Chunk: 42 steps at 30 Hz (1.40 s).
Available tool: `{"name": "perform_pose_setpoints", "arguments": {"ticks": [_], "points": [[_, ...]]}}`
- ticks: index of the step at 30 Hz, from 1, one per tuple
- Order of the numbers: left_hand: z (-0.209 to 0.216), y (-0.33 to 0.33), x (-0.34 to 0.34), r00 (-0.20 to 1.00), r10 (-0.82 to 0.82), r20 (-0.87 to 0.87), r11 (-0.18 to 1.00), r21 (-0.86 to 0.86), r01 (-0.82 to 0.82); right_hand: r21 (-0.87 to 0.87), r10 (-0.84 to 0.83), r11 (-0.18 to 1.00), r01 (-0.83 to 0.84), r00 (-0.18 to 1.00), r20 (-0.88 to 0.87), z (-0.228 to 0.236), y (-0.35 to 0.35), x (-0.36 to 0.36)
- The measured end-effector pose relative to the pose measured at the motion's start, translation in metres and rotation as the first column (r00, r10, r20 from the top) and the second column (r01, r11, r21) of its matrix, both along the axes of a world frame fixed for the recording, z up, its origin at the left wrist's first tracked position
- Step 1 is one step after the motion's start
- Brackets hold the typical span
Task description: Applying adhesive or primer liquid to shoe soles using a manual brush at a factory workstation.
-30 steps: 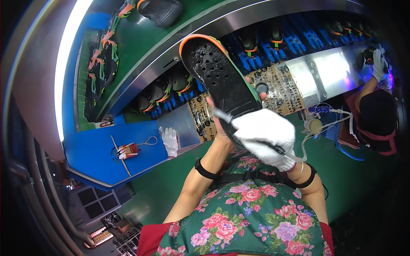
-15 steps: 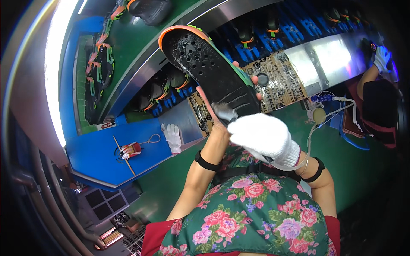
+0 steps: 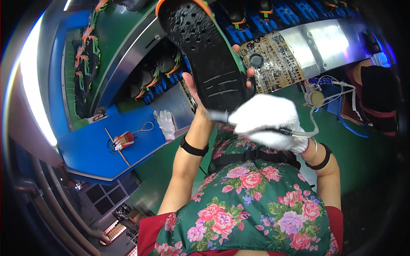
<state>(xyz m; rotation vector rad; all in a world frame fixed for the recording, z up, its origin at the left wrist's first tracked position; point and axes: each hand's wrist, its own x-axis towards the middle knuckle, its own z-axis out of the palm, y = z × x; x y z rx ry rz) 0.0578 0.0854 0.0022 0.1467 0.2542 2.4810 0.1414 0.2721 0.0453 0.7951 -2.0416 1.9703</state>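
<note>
My left hand (image 3: 194, 91), bare, holds up a black shoe sole (image 3: 205, 55) with an orange rim, its perforated underside facing me. Its fingertips wrap the sole's right edge. My right hand (image 3: 267, 121), in a white glove, grips a thin tool (image 3: 218, 115) whose metal tip touches the heel end of the sole. A tube or cord runs from the tool's back end to the right.
A conveyor with blue holders and black shoes (image 3: 162, 68) runs behind. A paper-covered board (image 3: 277, 59) with a small black pot lies on the metal bench. A spare white glove (image 3: 165, 123) and a red object (image 3: 124, 140) rest on the blue table. Another person (image 3: 376, 98) sits at right.
The sole has been lifted higher and closer to the camera. My gloved right hand has followed it, and the tool tip stays at the heel end.
</note>
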Motion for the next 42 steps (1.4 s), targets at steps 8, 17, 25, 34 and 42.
{"name": "perform_pose_setpoints", "arguments": {"ticks": [8,17,25,34,42], "points": [[-0.003,-0.010,-0.006,0.990,-0.127,-0.070,0.992,0.014,0.128,-0.091,0.196,0.977,-0.193,0.980,0.018,0.001,-0.012,0.011],[0.005,-0.031,-0.014,0.938,-0.329,0.113,0.853,-0.390,0.346,0.252,0.079,0.967,-0.017,0.968,-0.239,-0.011,-0.015,0.012],[-0.031,-0.057,-0.031,0.965,-0.236,0.118,0.795,-0.547,0.261,0.199,0.074,0.979,-0.051,0.991,-0.110,0.001,-0.006,-0.001],[-0.027,-0.050,-0.033,0.975,-0.184,0.124,0.824,-0.522,0.222,0.058,-0.014,0.998,0.013,1.000,0.028,0.005,-0.013,-0.002],[-0.042,-0.044,0.012,0.828,-0.177,0.532,0.984,0.087,0.155,0.144,-0.081,0.987,0.072,0.995,0.060,-0.006,0.007,-0.040]]}}
